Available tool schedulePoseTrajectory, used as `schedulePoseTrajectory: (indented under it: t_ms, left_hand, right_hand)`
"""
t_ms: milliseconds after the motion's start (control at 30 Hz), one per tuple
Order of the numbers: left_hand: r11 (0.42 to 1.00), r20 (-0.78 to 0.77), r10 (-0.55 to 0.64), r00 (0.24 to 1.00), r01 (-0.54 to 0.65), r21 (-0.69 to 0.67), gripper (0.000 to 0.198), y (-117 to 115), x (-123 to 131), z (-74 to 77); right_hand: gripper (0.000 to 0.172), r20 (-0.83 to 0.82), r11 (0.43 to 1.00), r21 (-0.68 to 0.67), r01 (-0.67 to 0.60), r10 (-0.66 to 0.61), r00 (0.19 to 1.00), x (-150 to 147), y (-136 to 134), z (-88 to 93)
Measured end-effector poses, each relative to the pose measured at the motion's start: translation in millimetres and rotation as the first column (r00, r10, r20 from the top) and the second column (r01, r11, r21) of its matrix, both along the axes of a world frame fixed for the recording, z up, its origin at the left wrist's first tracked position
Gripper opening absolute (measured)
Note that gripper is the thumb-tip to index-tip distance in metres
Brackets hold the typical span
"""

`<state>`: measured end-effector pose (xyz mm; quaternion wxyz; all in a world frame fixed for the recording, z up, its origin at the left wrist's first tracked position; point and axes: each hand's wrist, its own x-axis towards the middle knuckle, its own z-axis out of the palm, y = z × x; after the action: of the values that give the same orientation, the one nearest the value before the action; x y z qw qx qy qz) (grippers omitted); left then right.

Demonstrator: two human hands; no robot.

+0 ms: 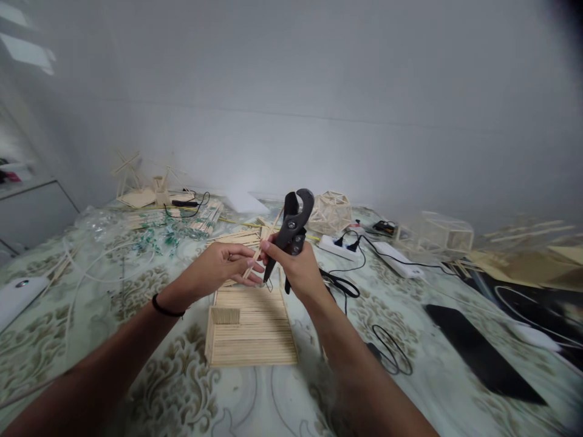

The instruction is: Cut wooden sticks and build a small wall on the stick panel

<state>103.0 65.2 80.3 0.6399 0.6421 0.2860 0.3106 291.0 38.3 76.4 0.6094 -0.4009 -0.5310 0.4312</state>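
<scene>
Two hands above a slatted wooden-stick panel (pixel 259 343). The left hand (pixel 223 264), fingers partly spread, lightly pinches a thin wooden stick (pixel 252 263) over the panel's far edge; the right hand (pixel 302 271) is wrapped around a black hook-jawed pipe cutter (pixel 290 226) near that edge's right end. Beyond the panel, rightward, lie a polyhedral stick frame (pixel 331 213) and a white power strip (pixel 336 247); well to its left, a white device (pixel 19 298) bears a dark mark too small to read.
</scene>
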Motion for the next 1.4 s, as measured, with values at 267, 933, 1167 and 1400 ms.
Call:
schedulePoseTrajectory:
  t_ms: [267,933,1167,1400]
  left_hand:
    - [0.998,-0.025,0.069,0.997,-0.069,0.008,0.035,-3,4,-0.9]
    - [0.992,0.015,-0.107,0.994,0.106,0.072,0.024,-1,-12,13.0]
    - [0.966,-0.112,-0.252,0.961,0.257,0.034,0.029,-4,-14,15.7]
    - [0.954,-0.141,-0.293,0.946,0.298,0.016,0.033,-1,-19,19.2]
  right_hand:
    - [0.036,0.102,1.0,-0.011,0.026,-0.024,0.994,-2,1,-3.2]
    - [0.048,0.66,0.753,0.653,-0.075,-0.519,0.543,47,21,-6.4]
    - [0.055,0.653,0.69,0.706,-0.162,-0.544,0.528,39,15,-6.4]
    - [0.047,0.654,0.69,0.704,-0.169,-0.538,0.531,38,14,-8.0]
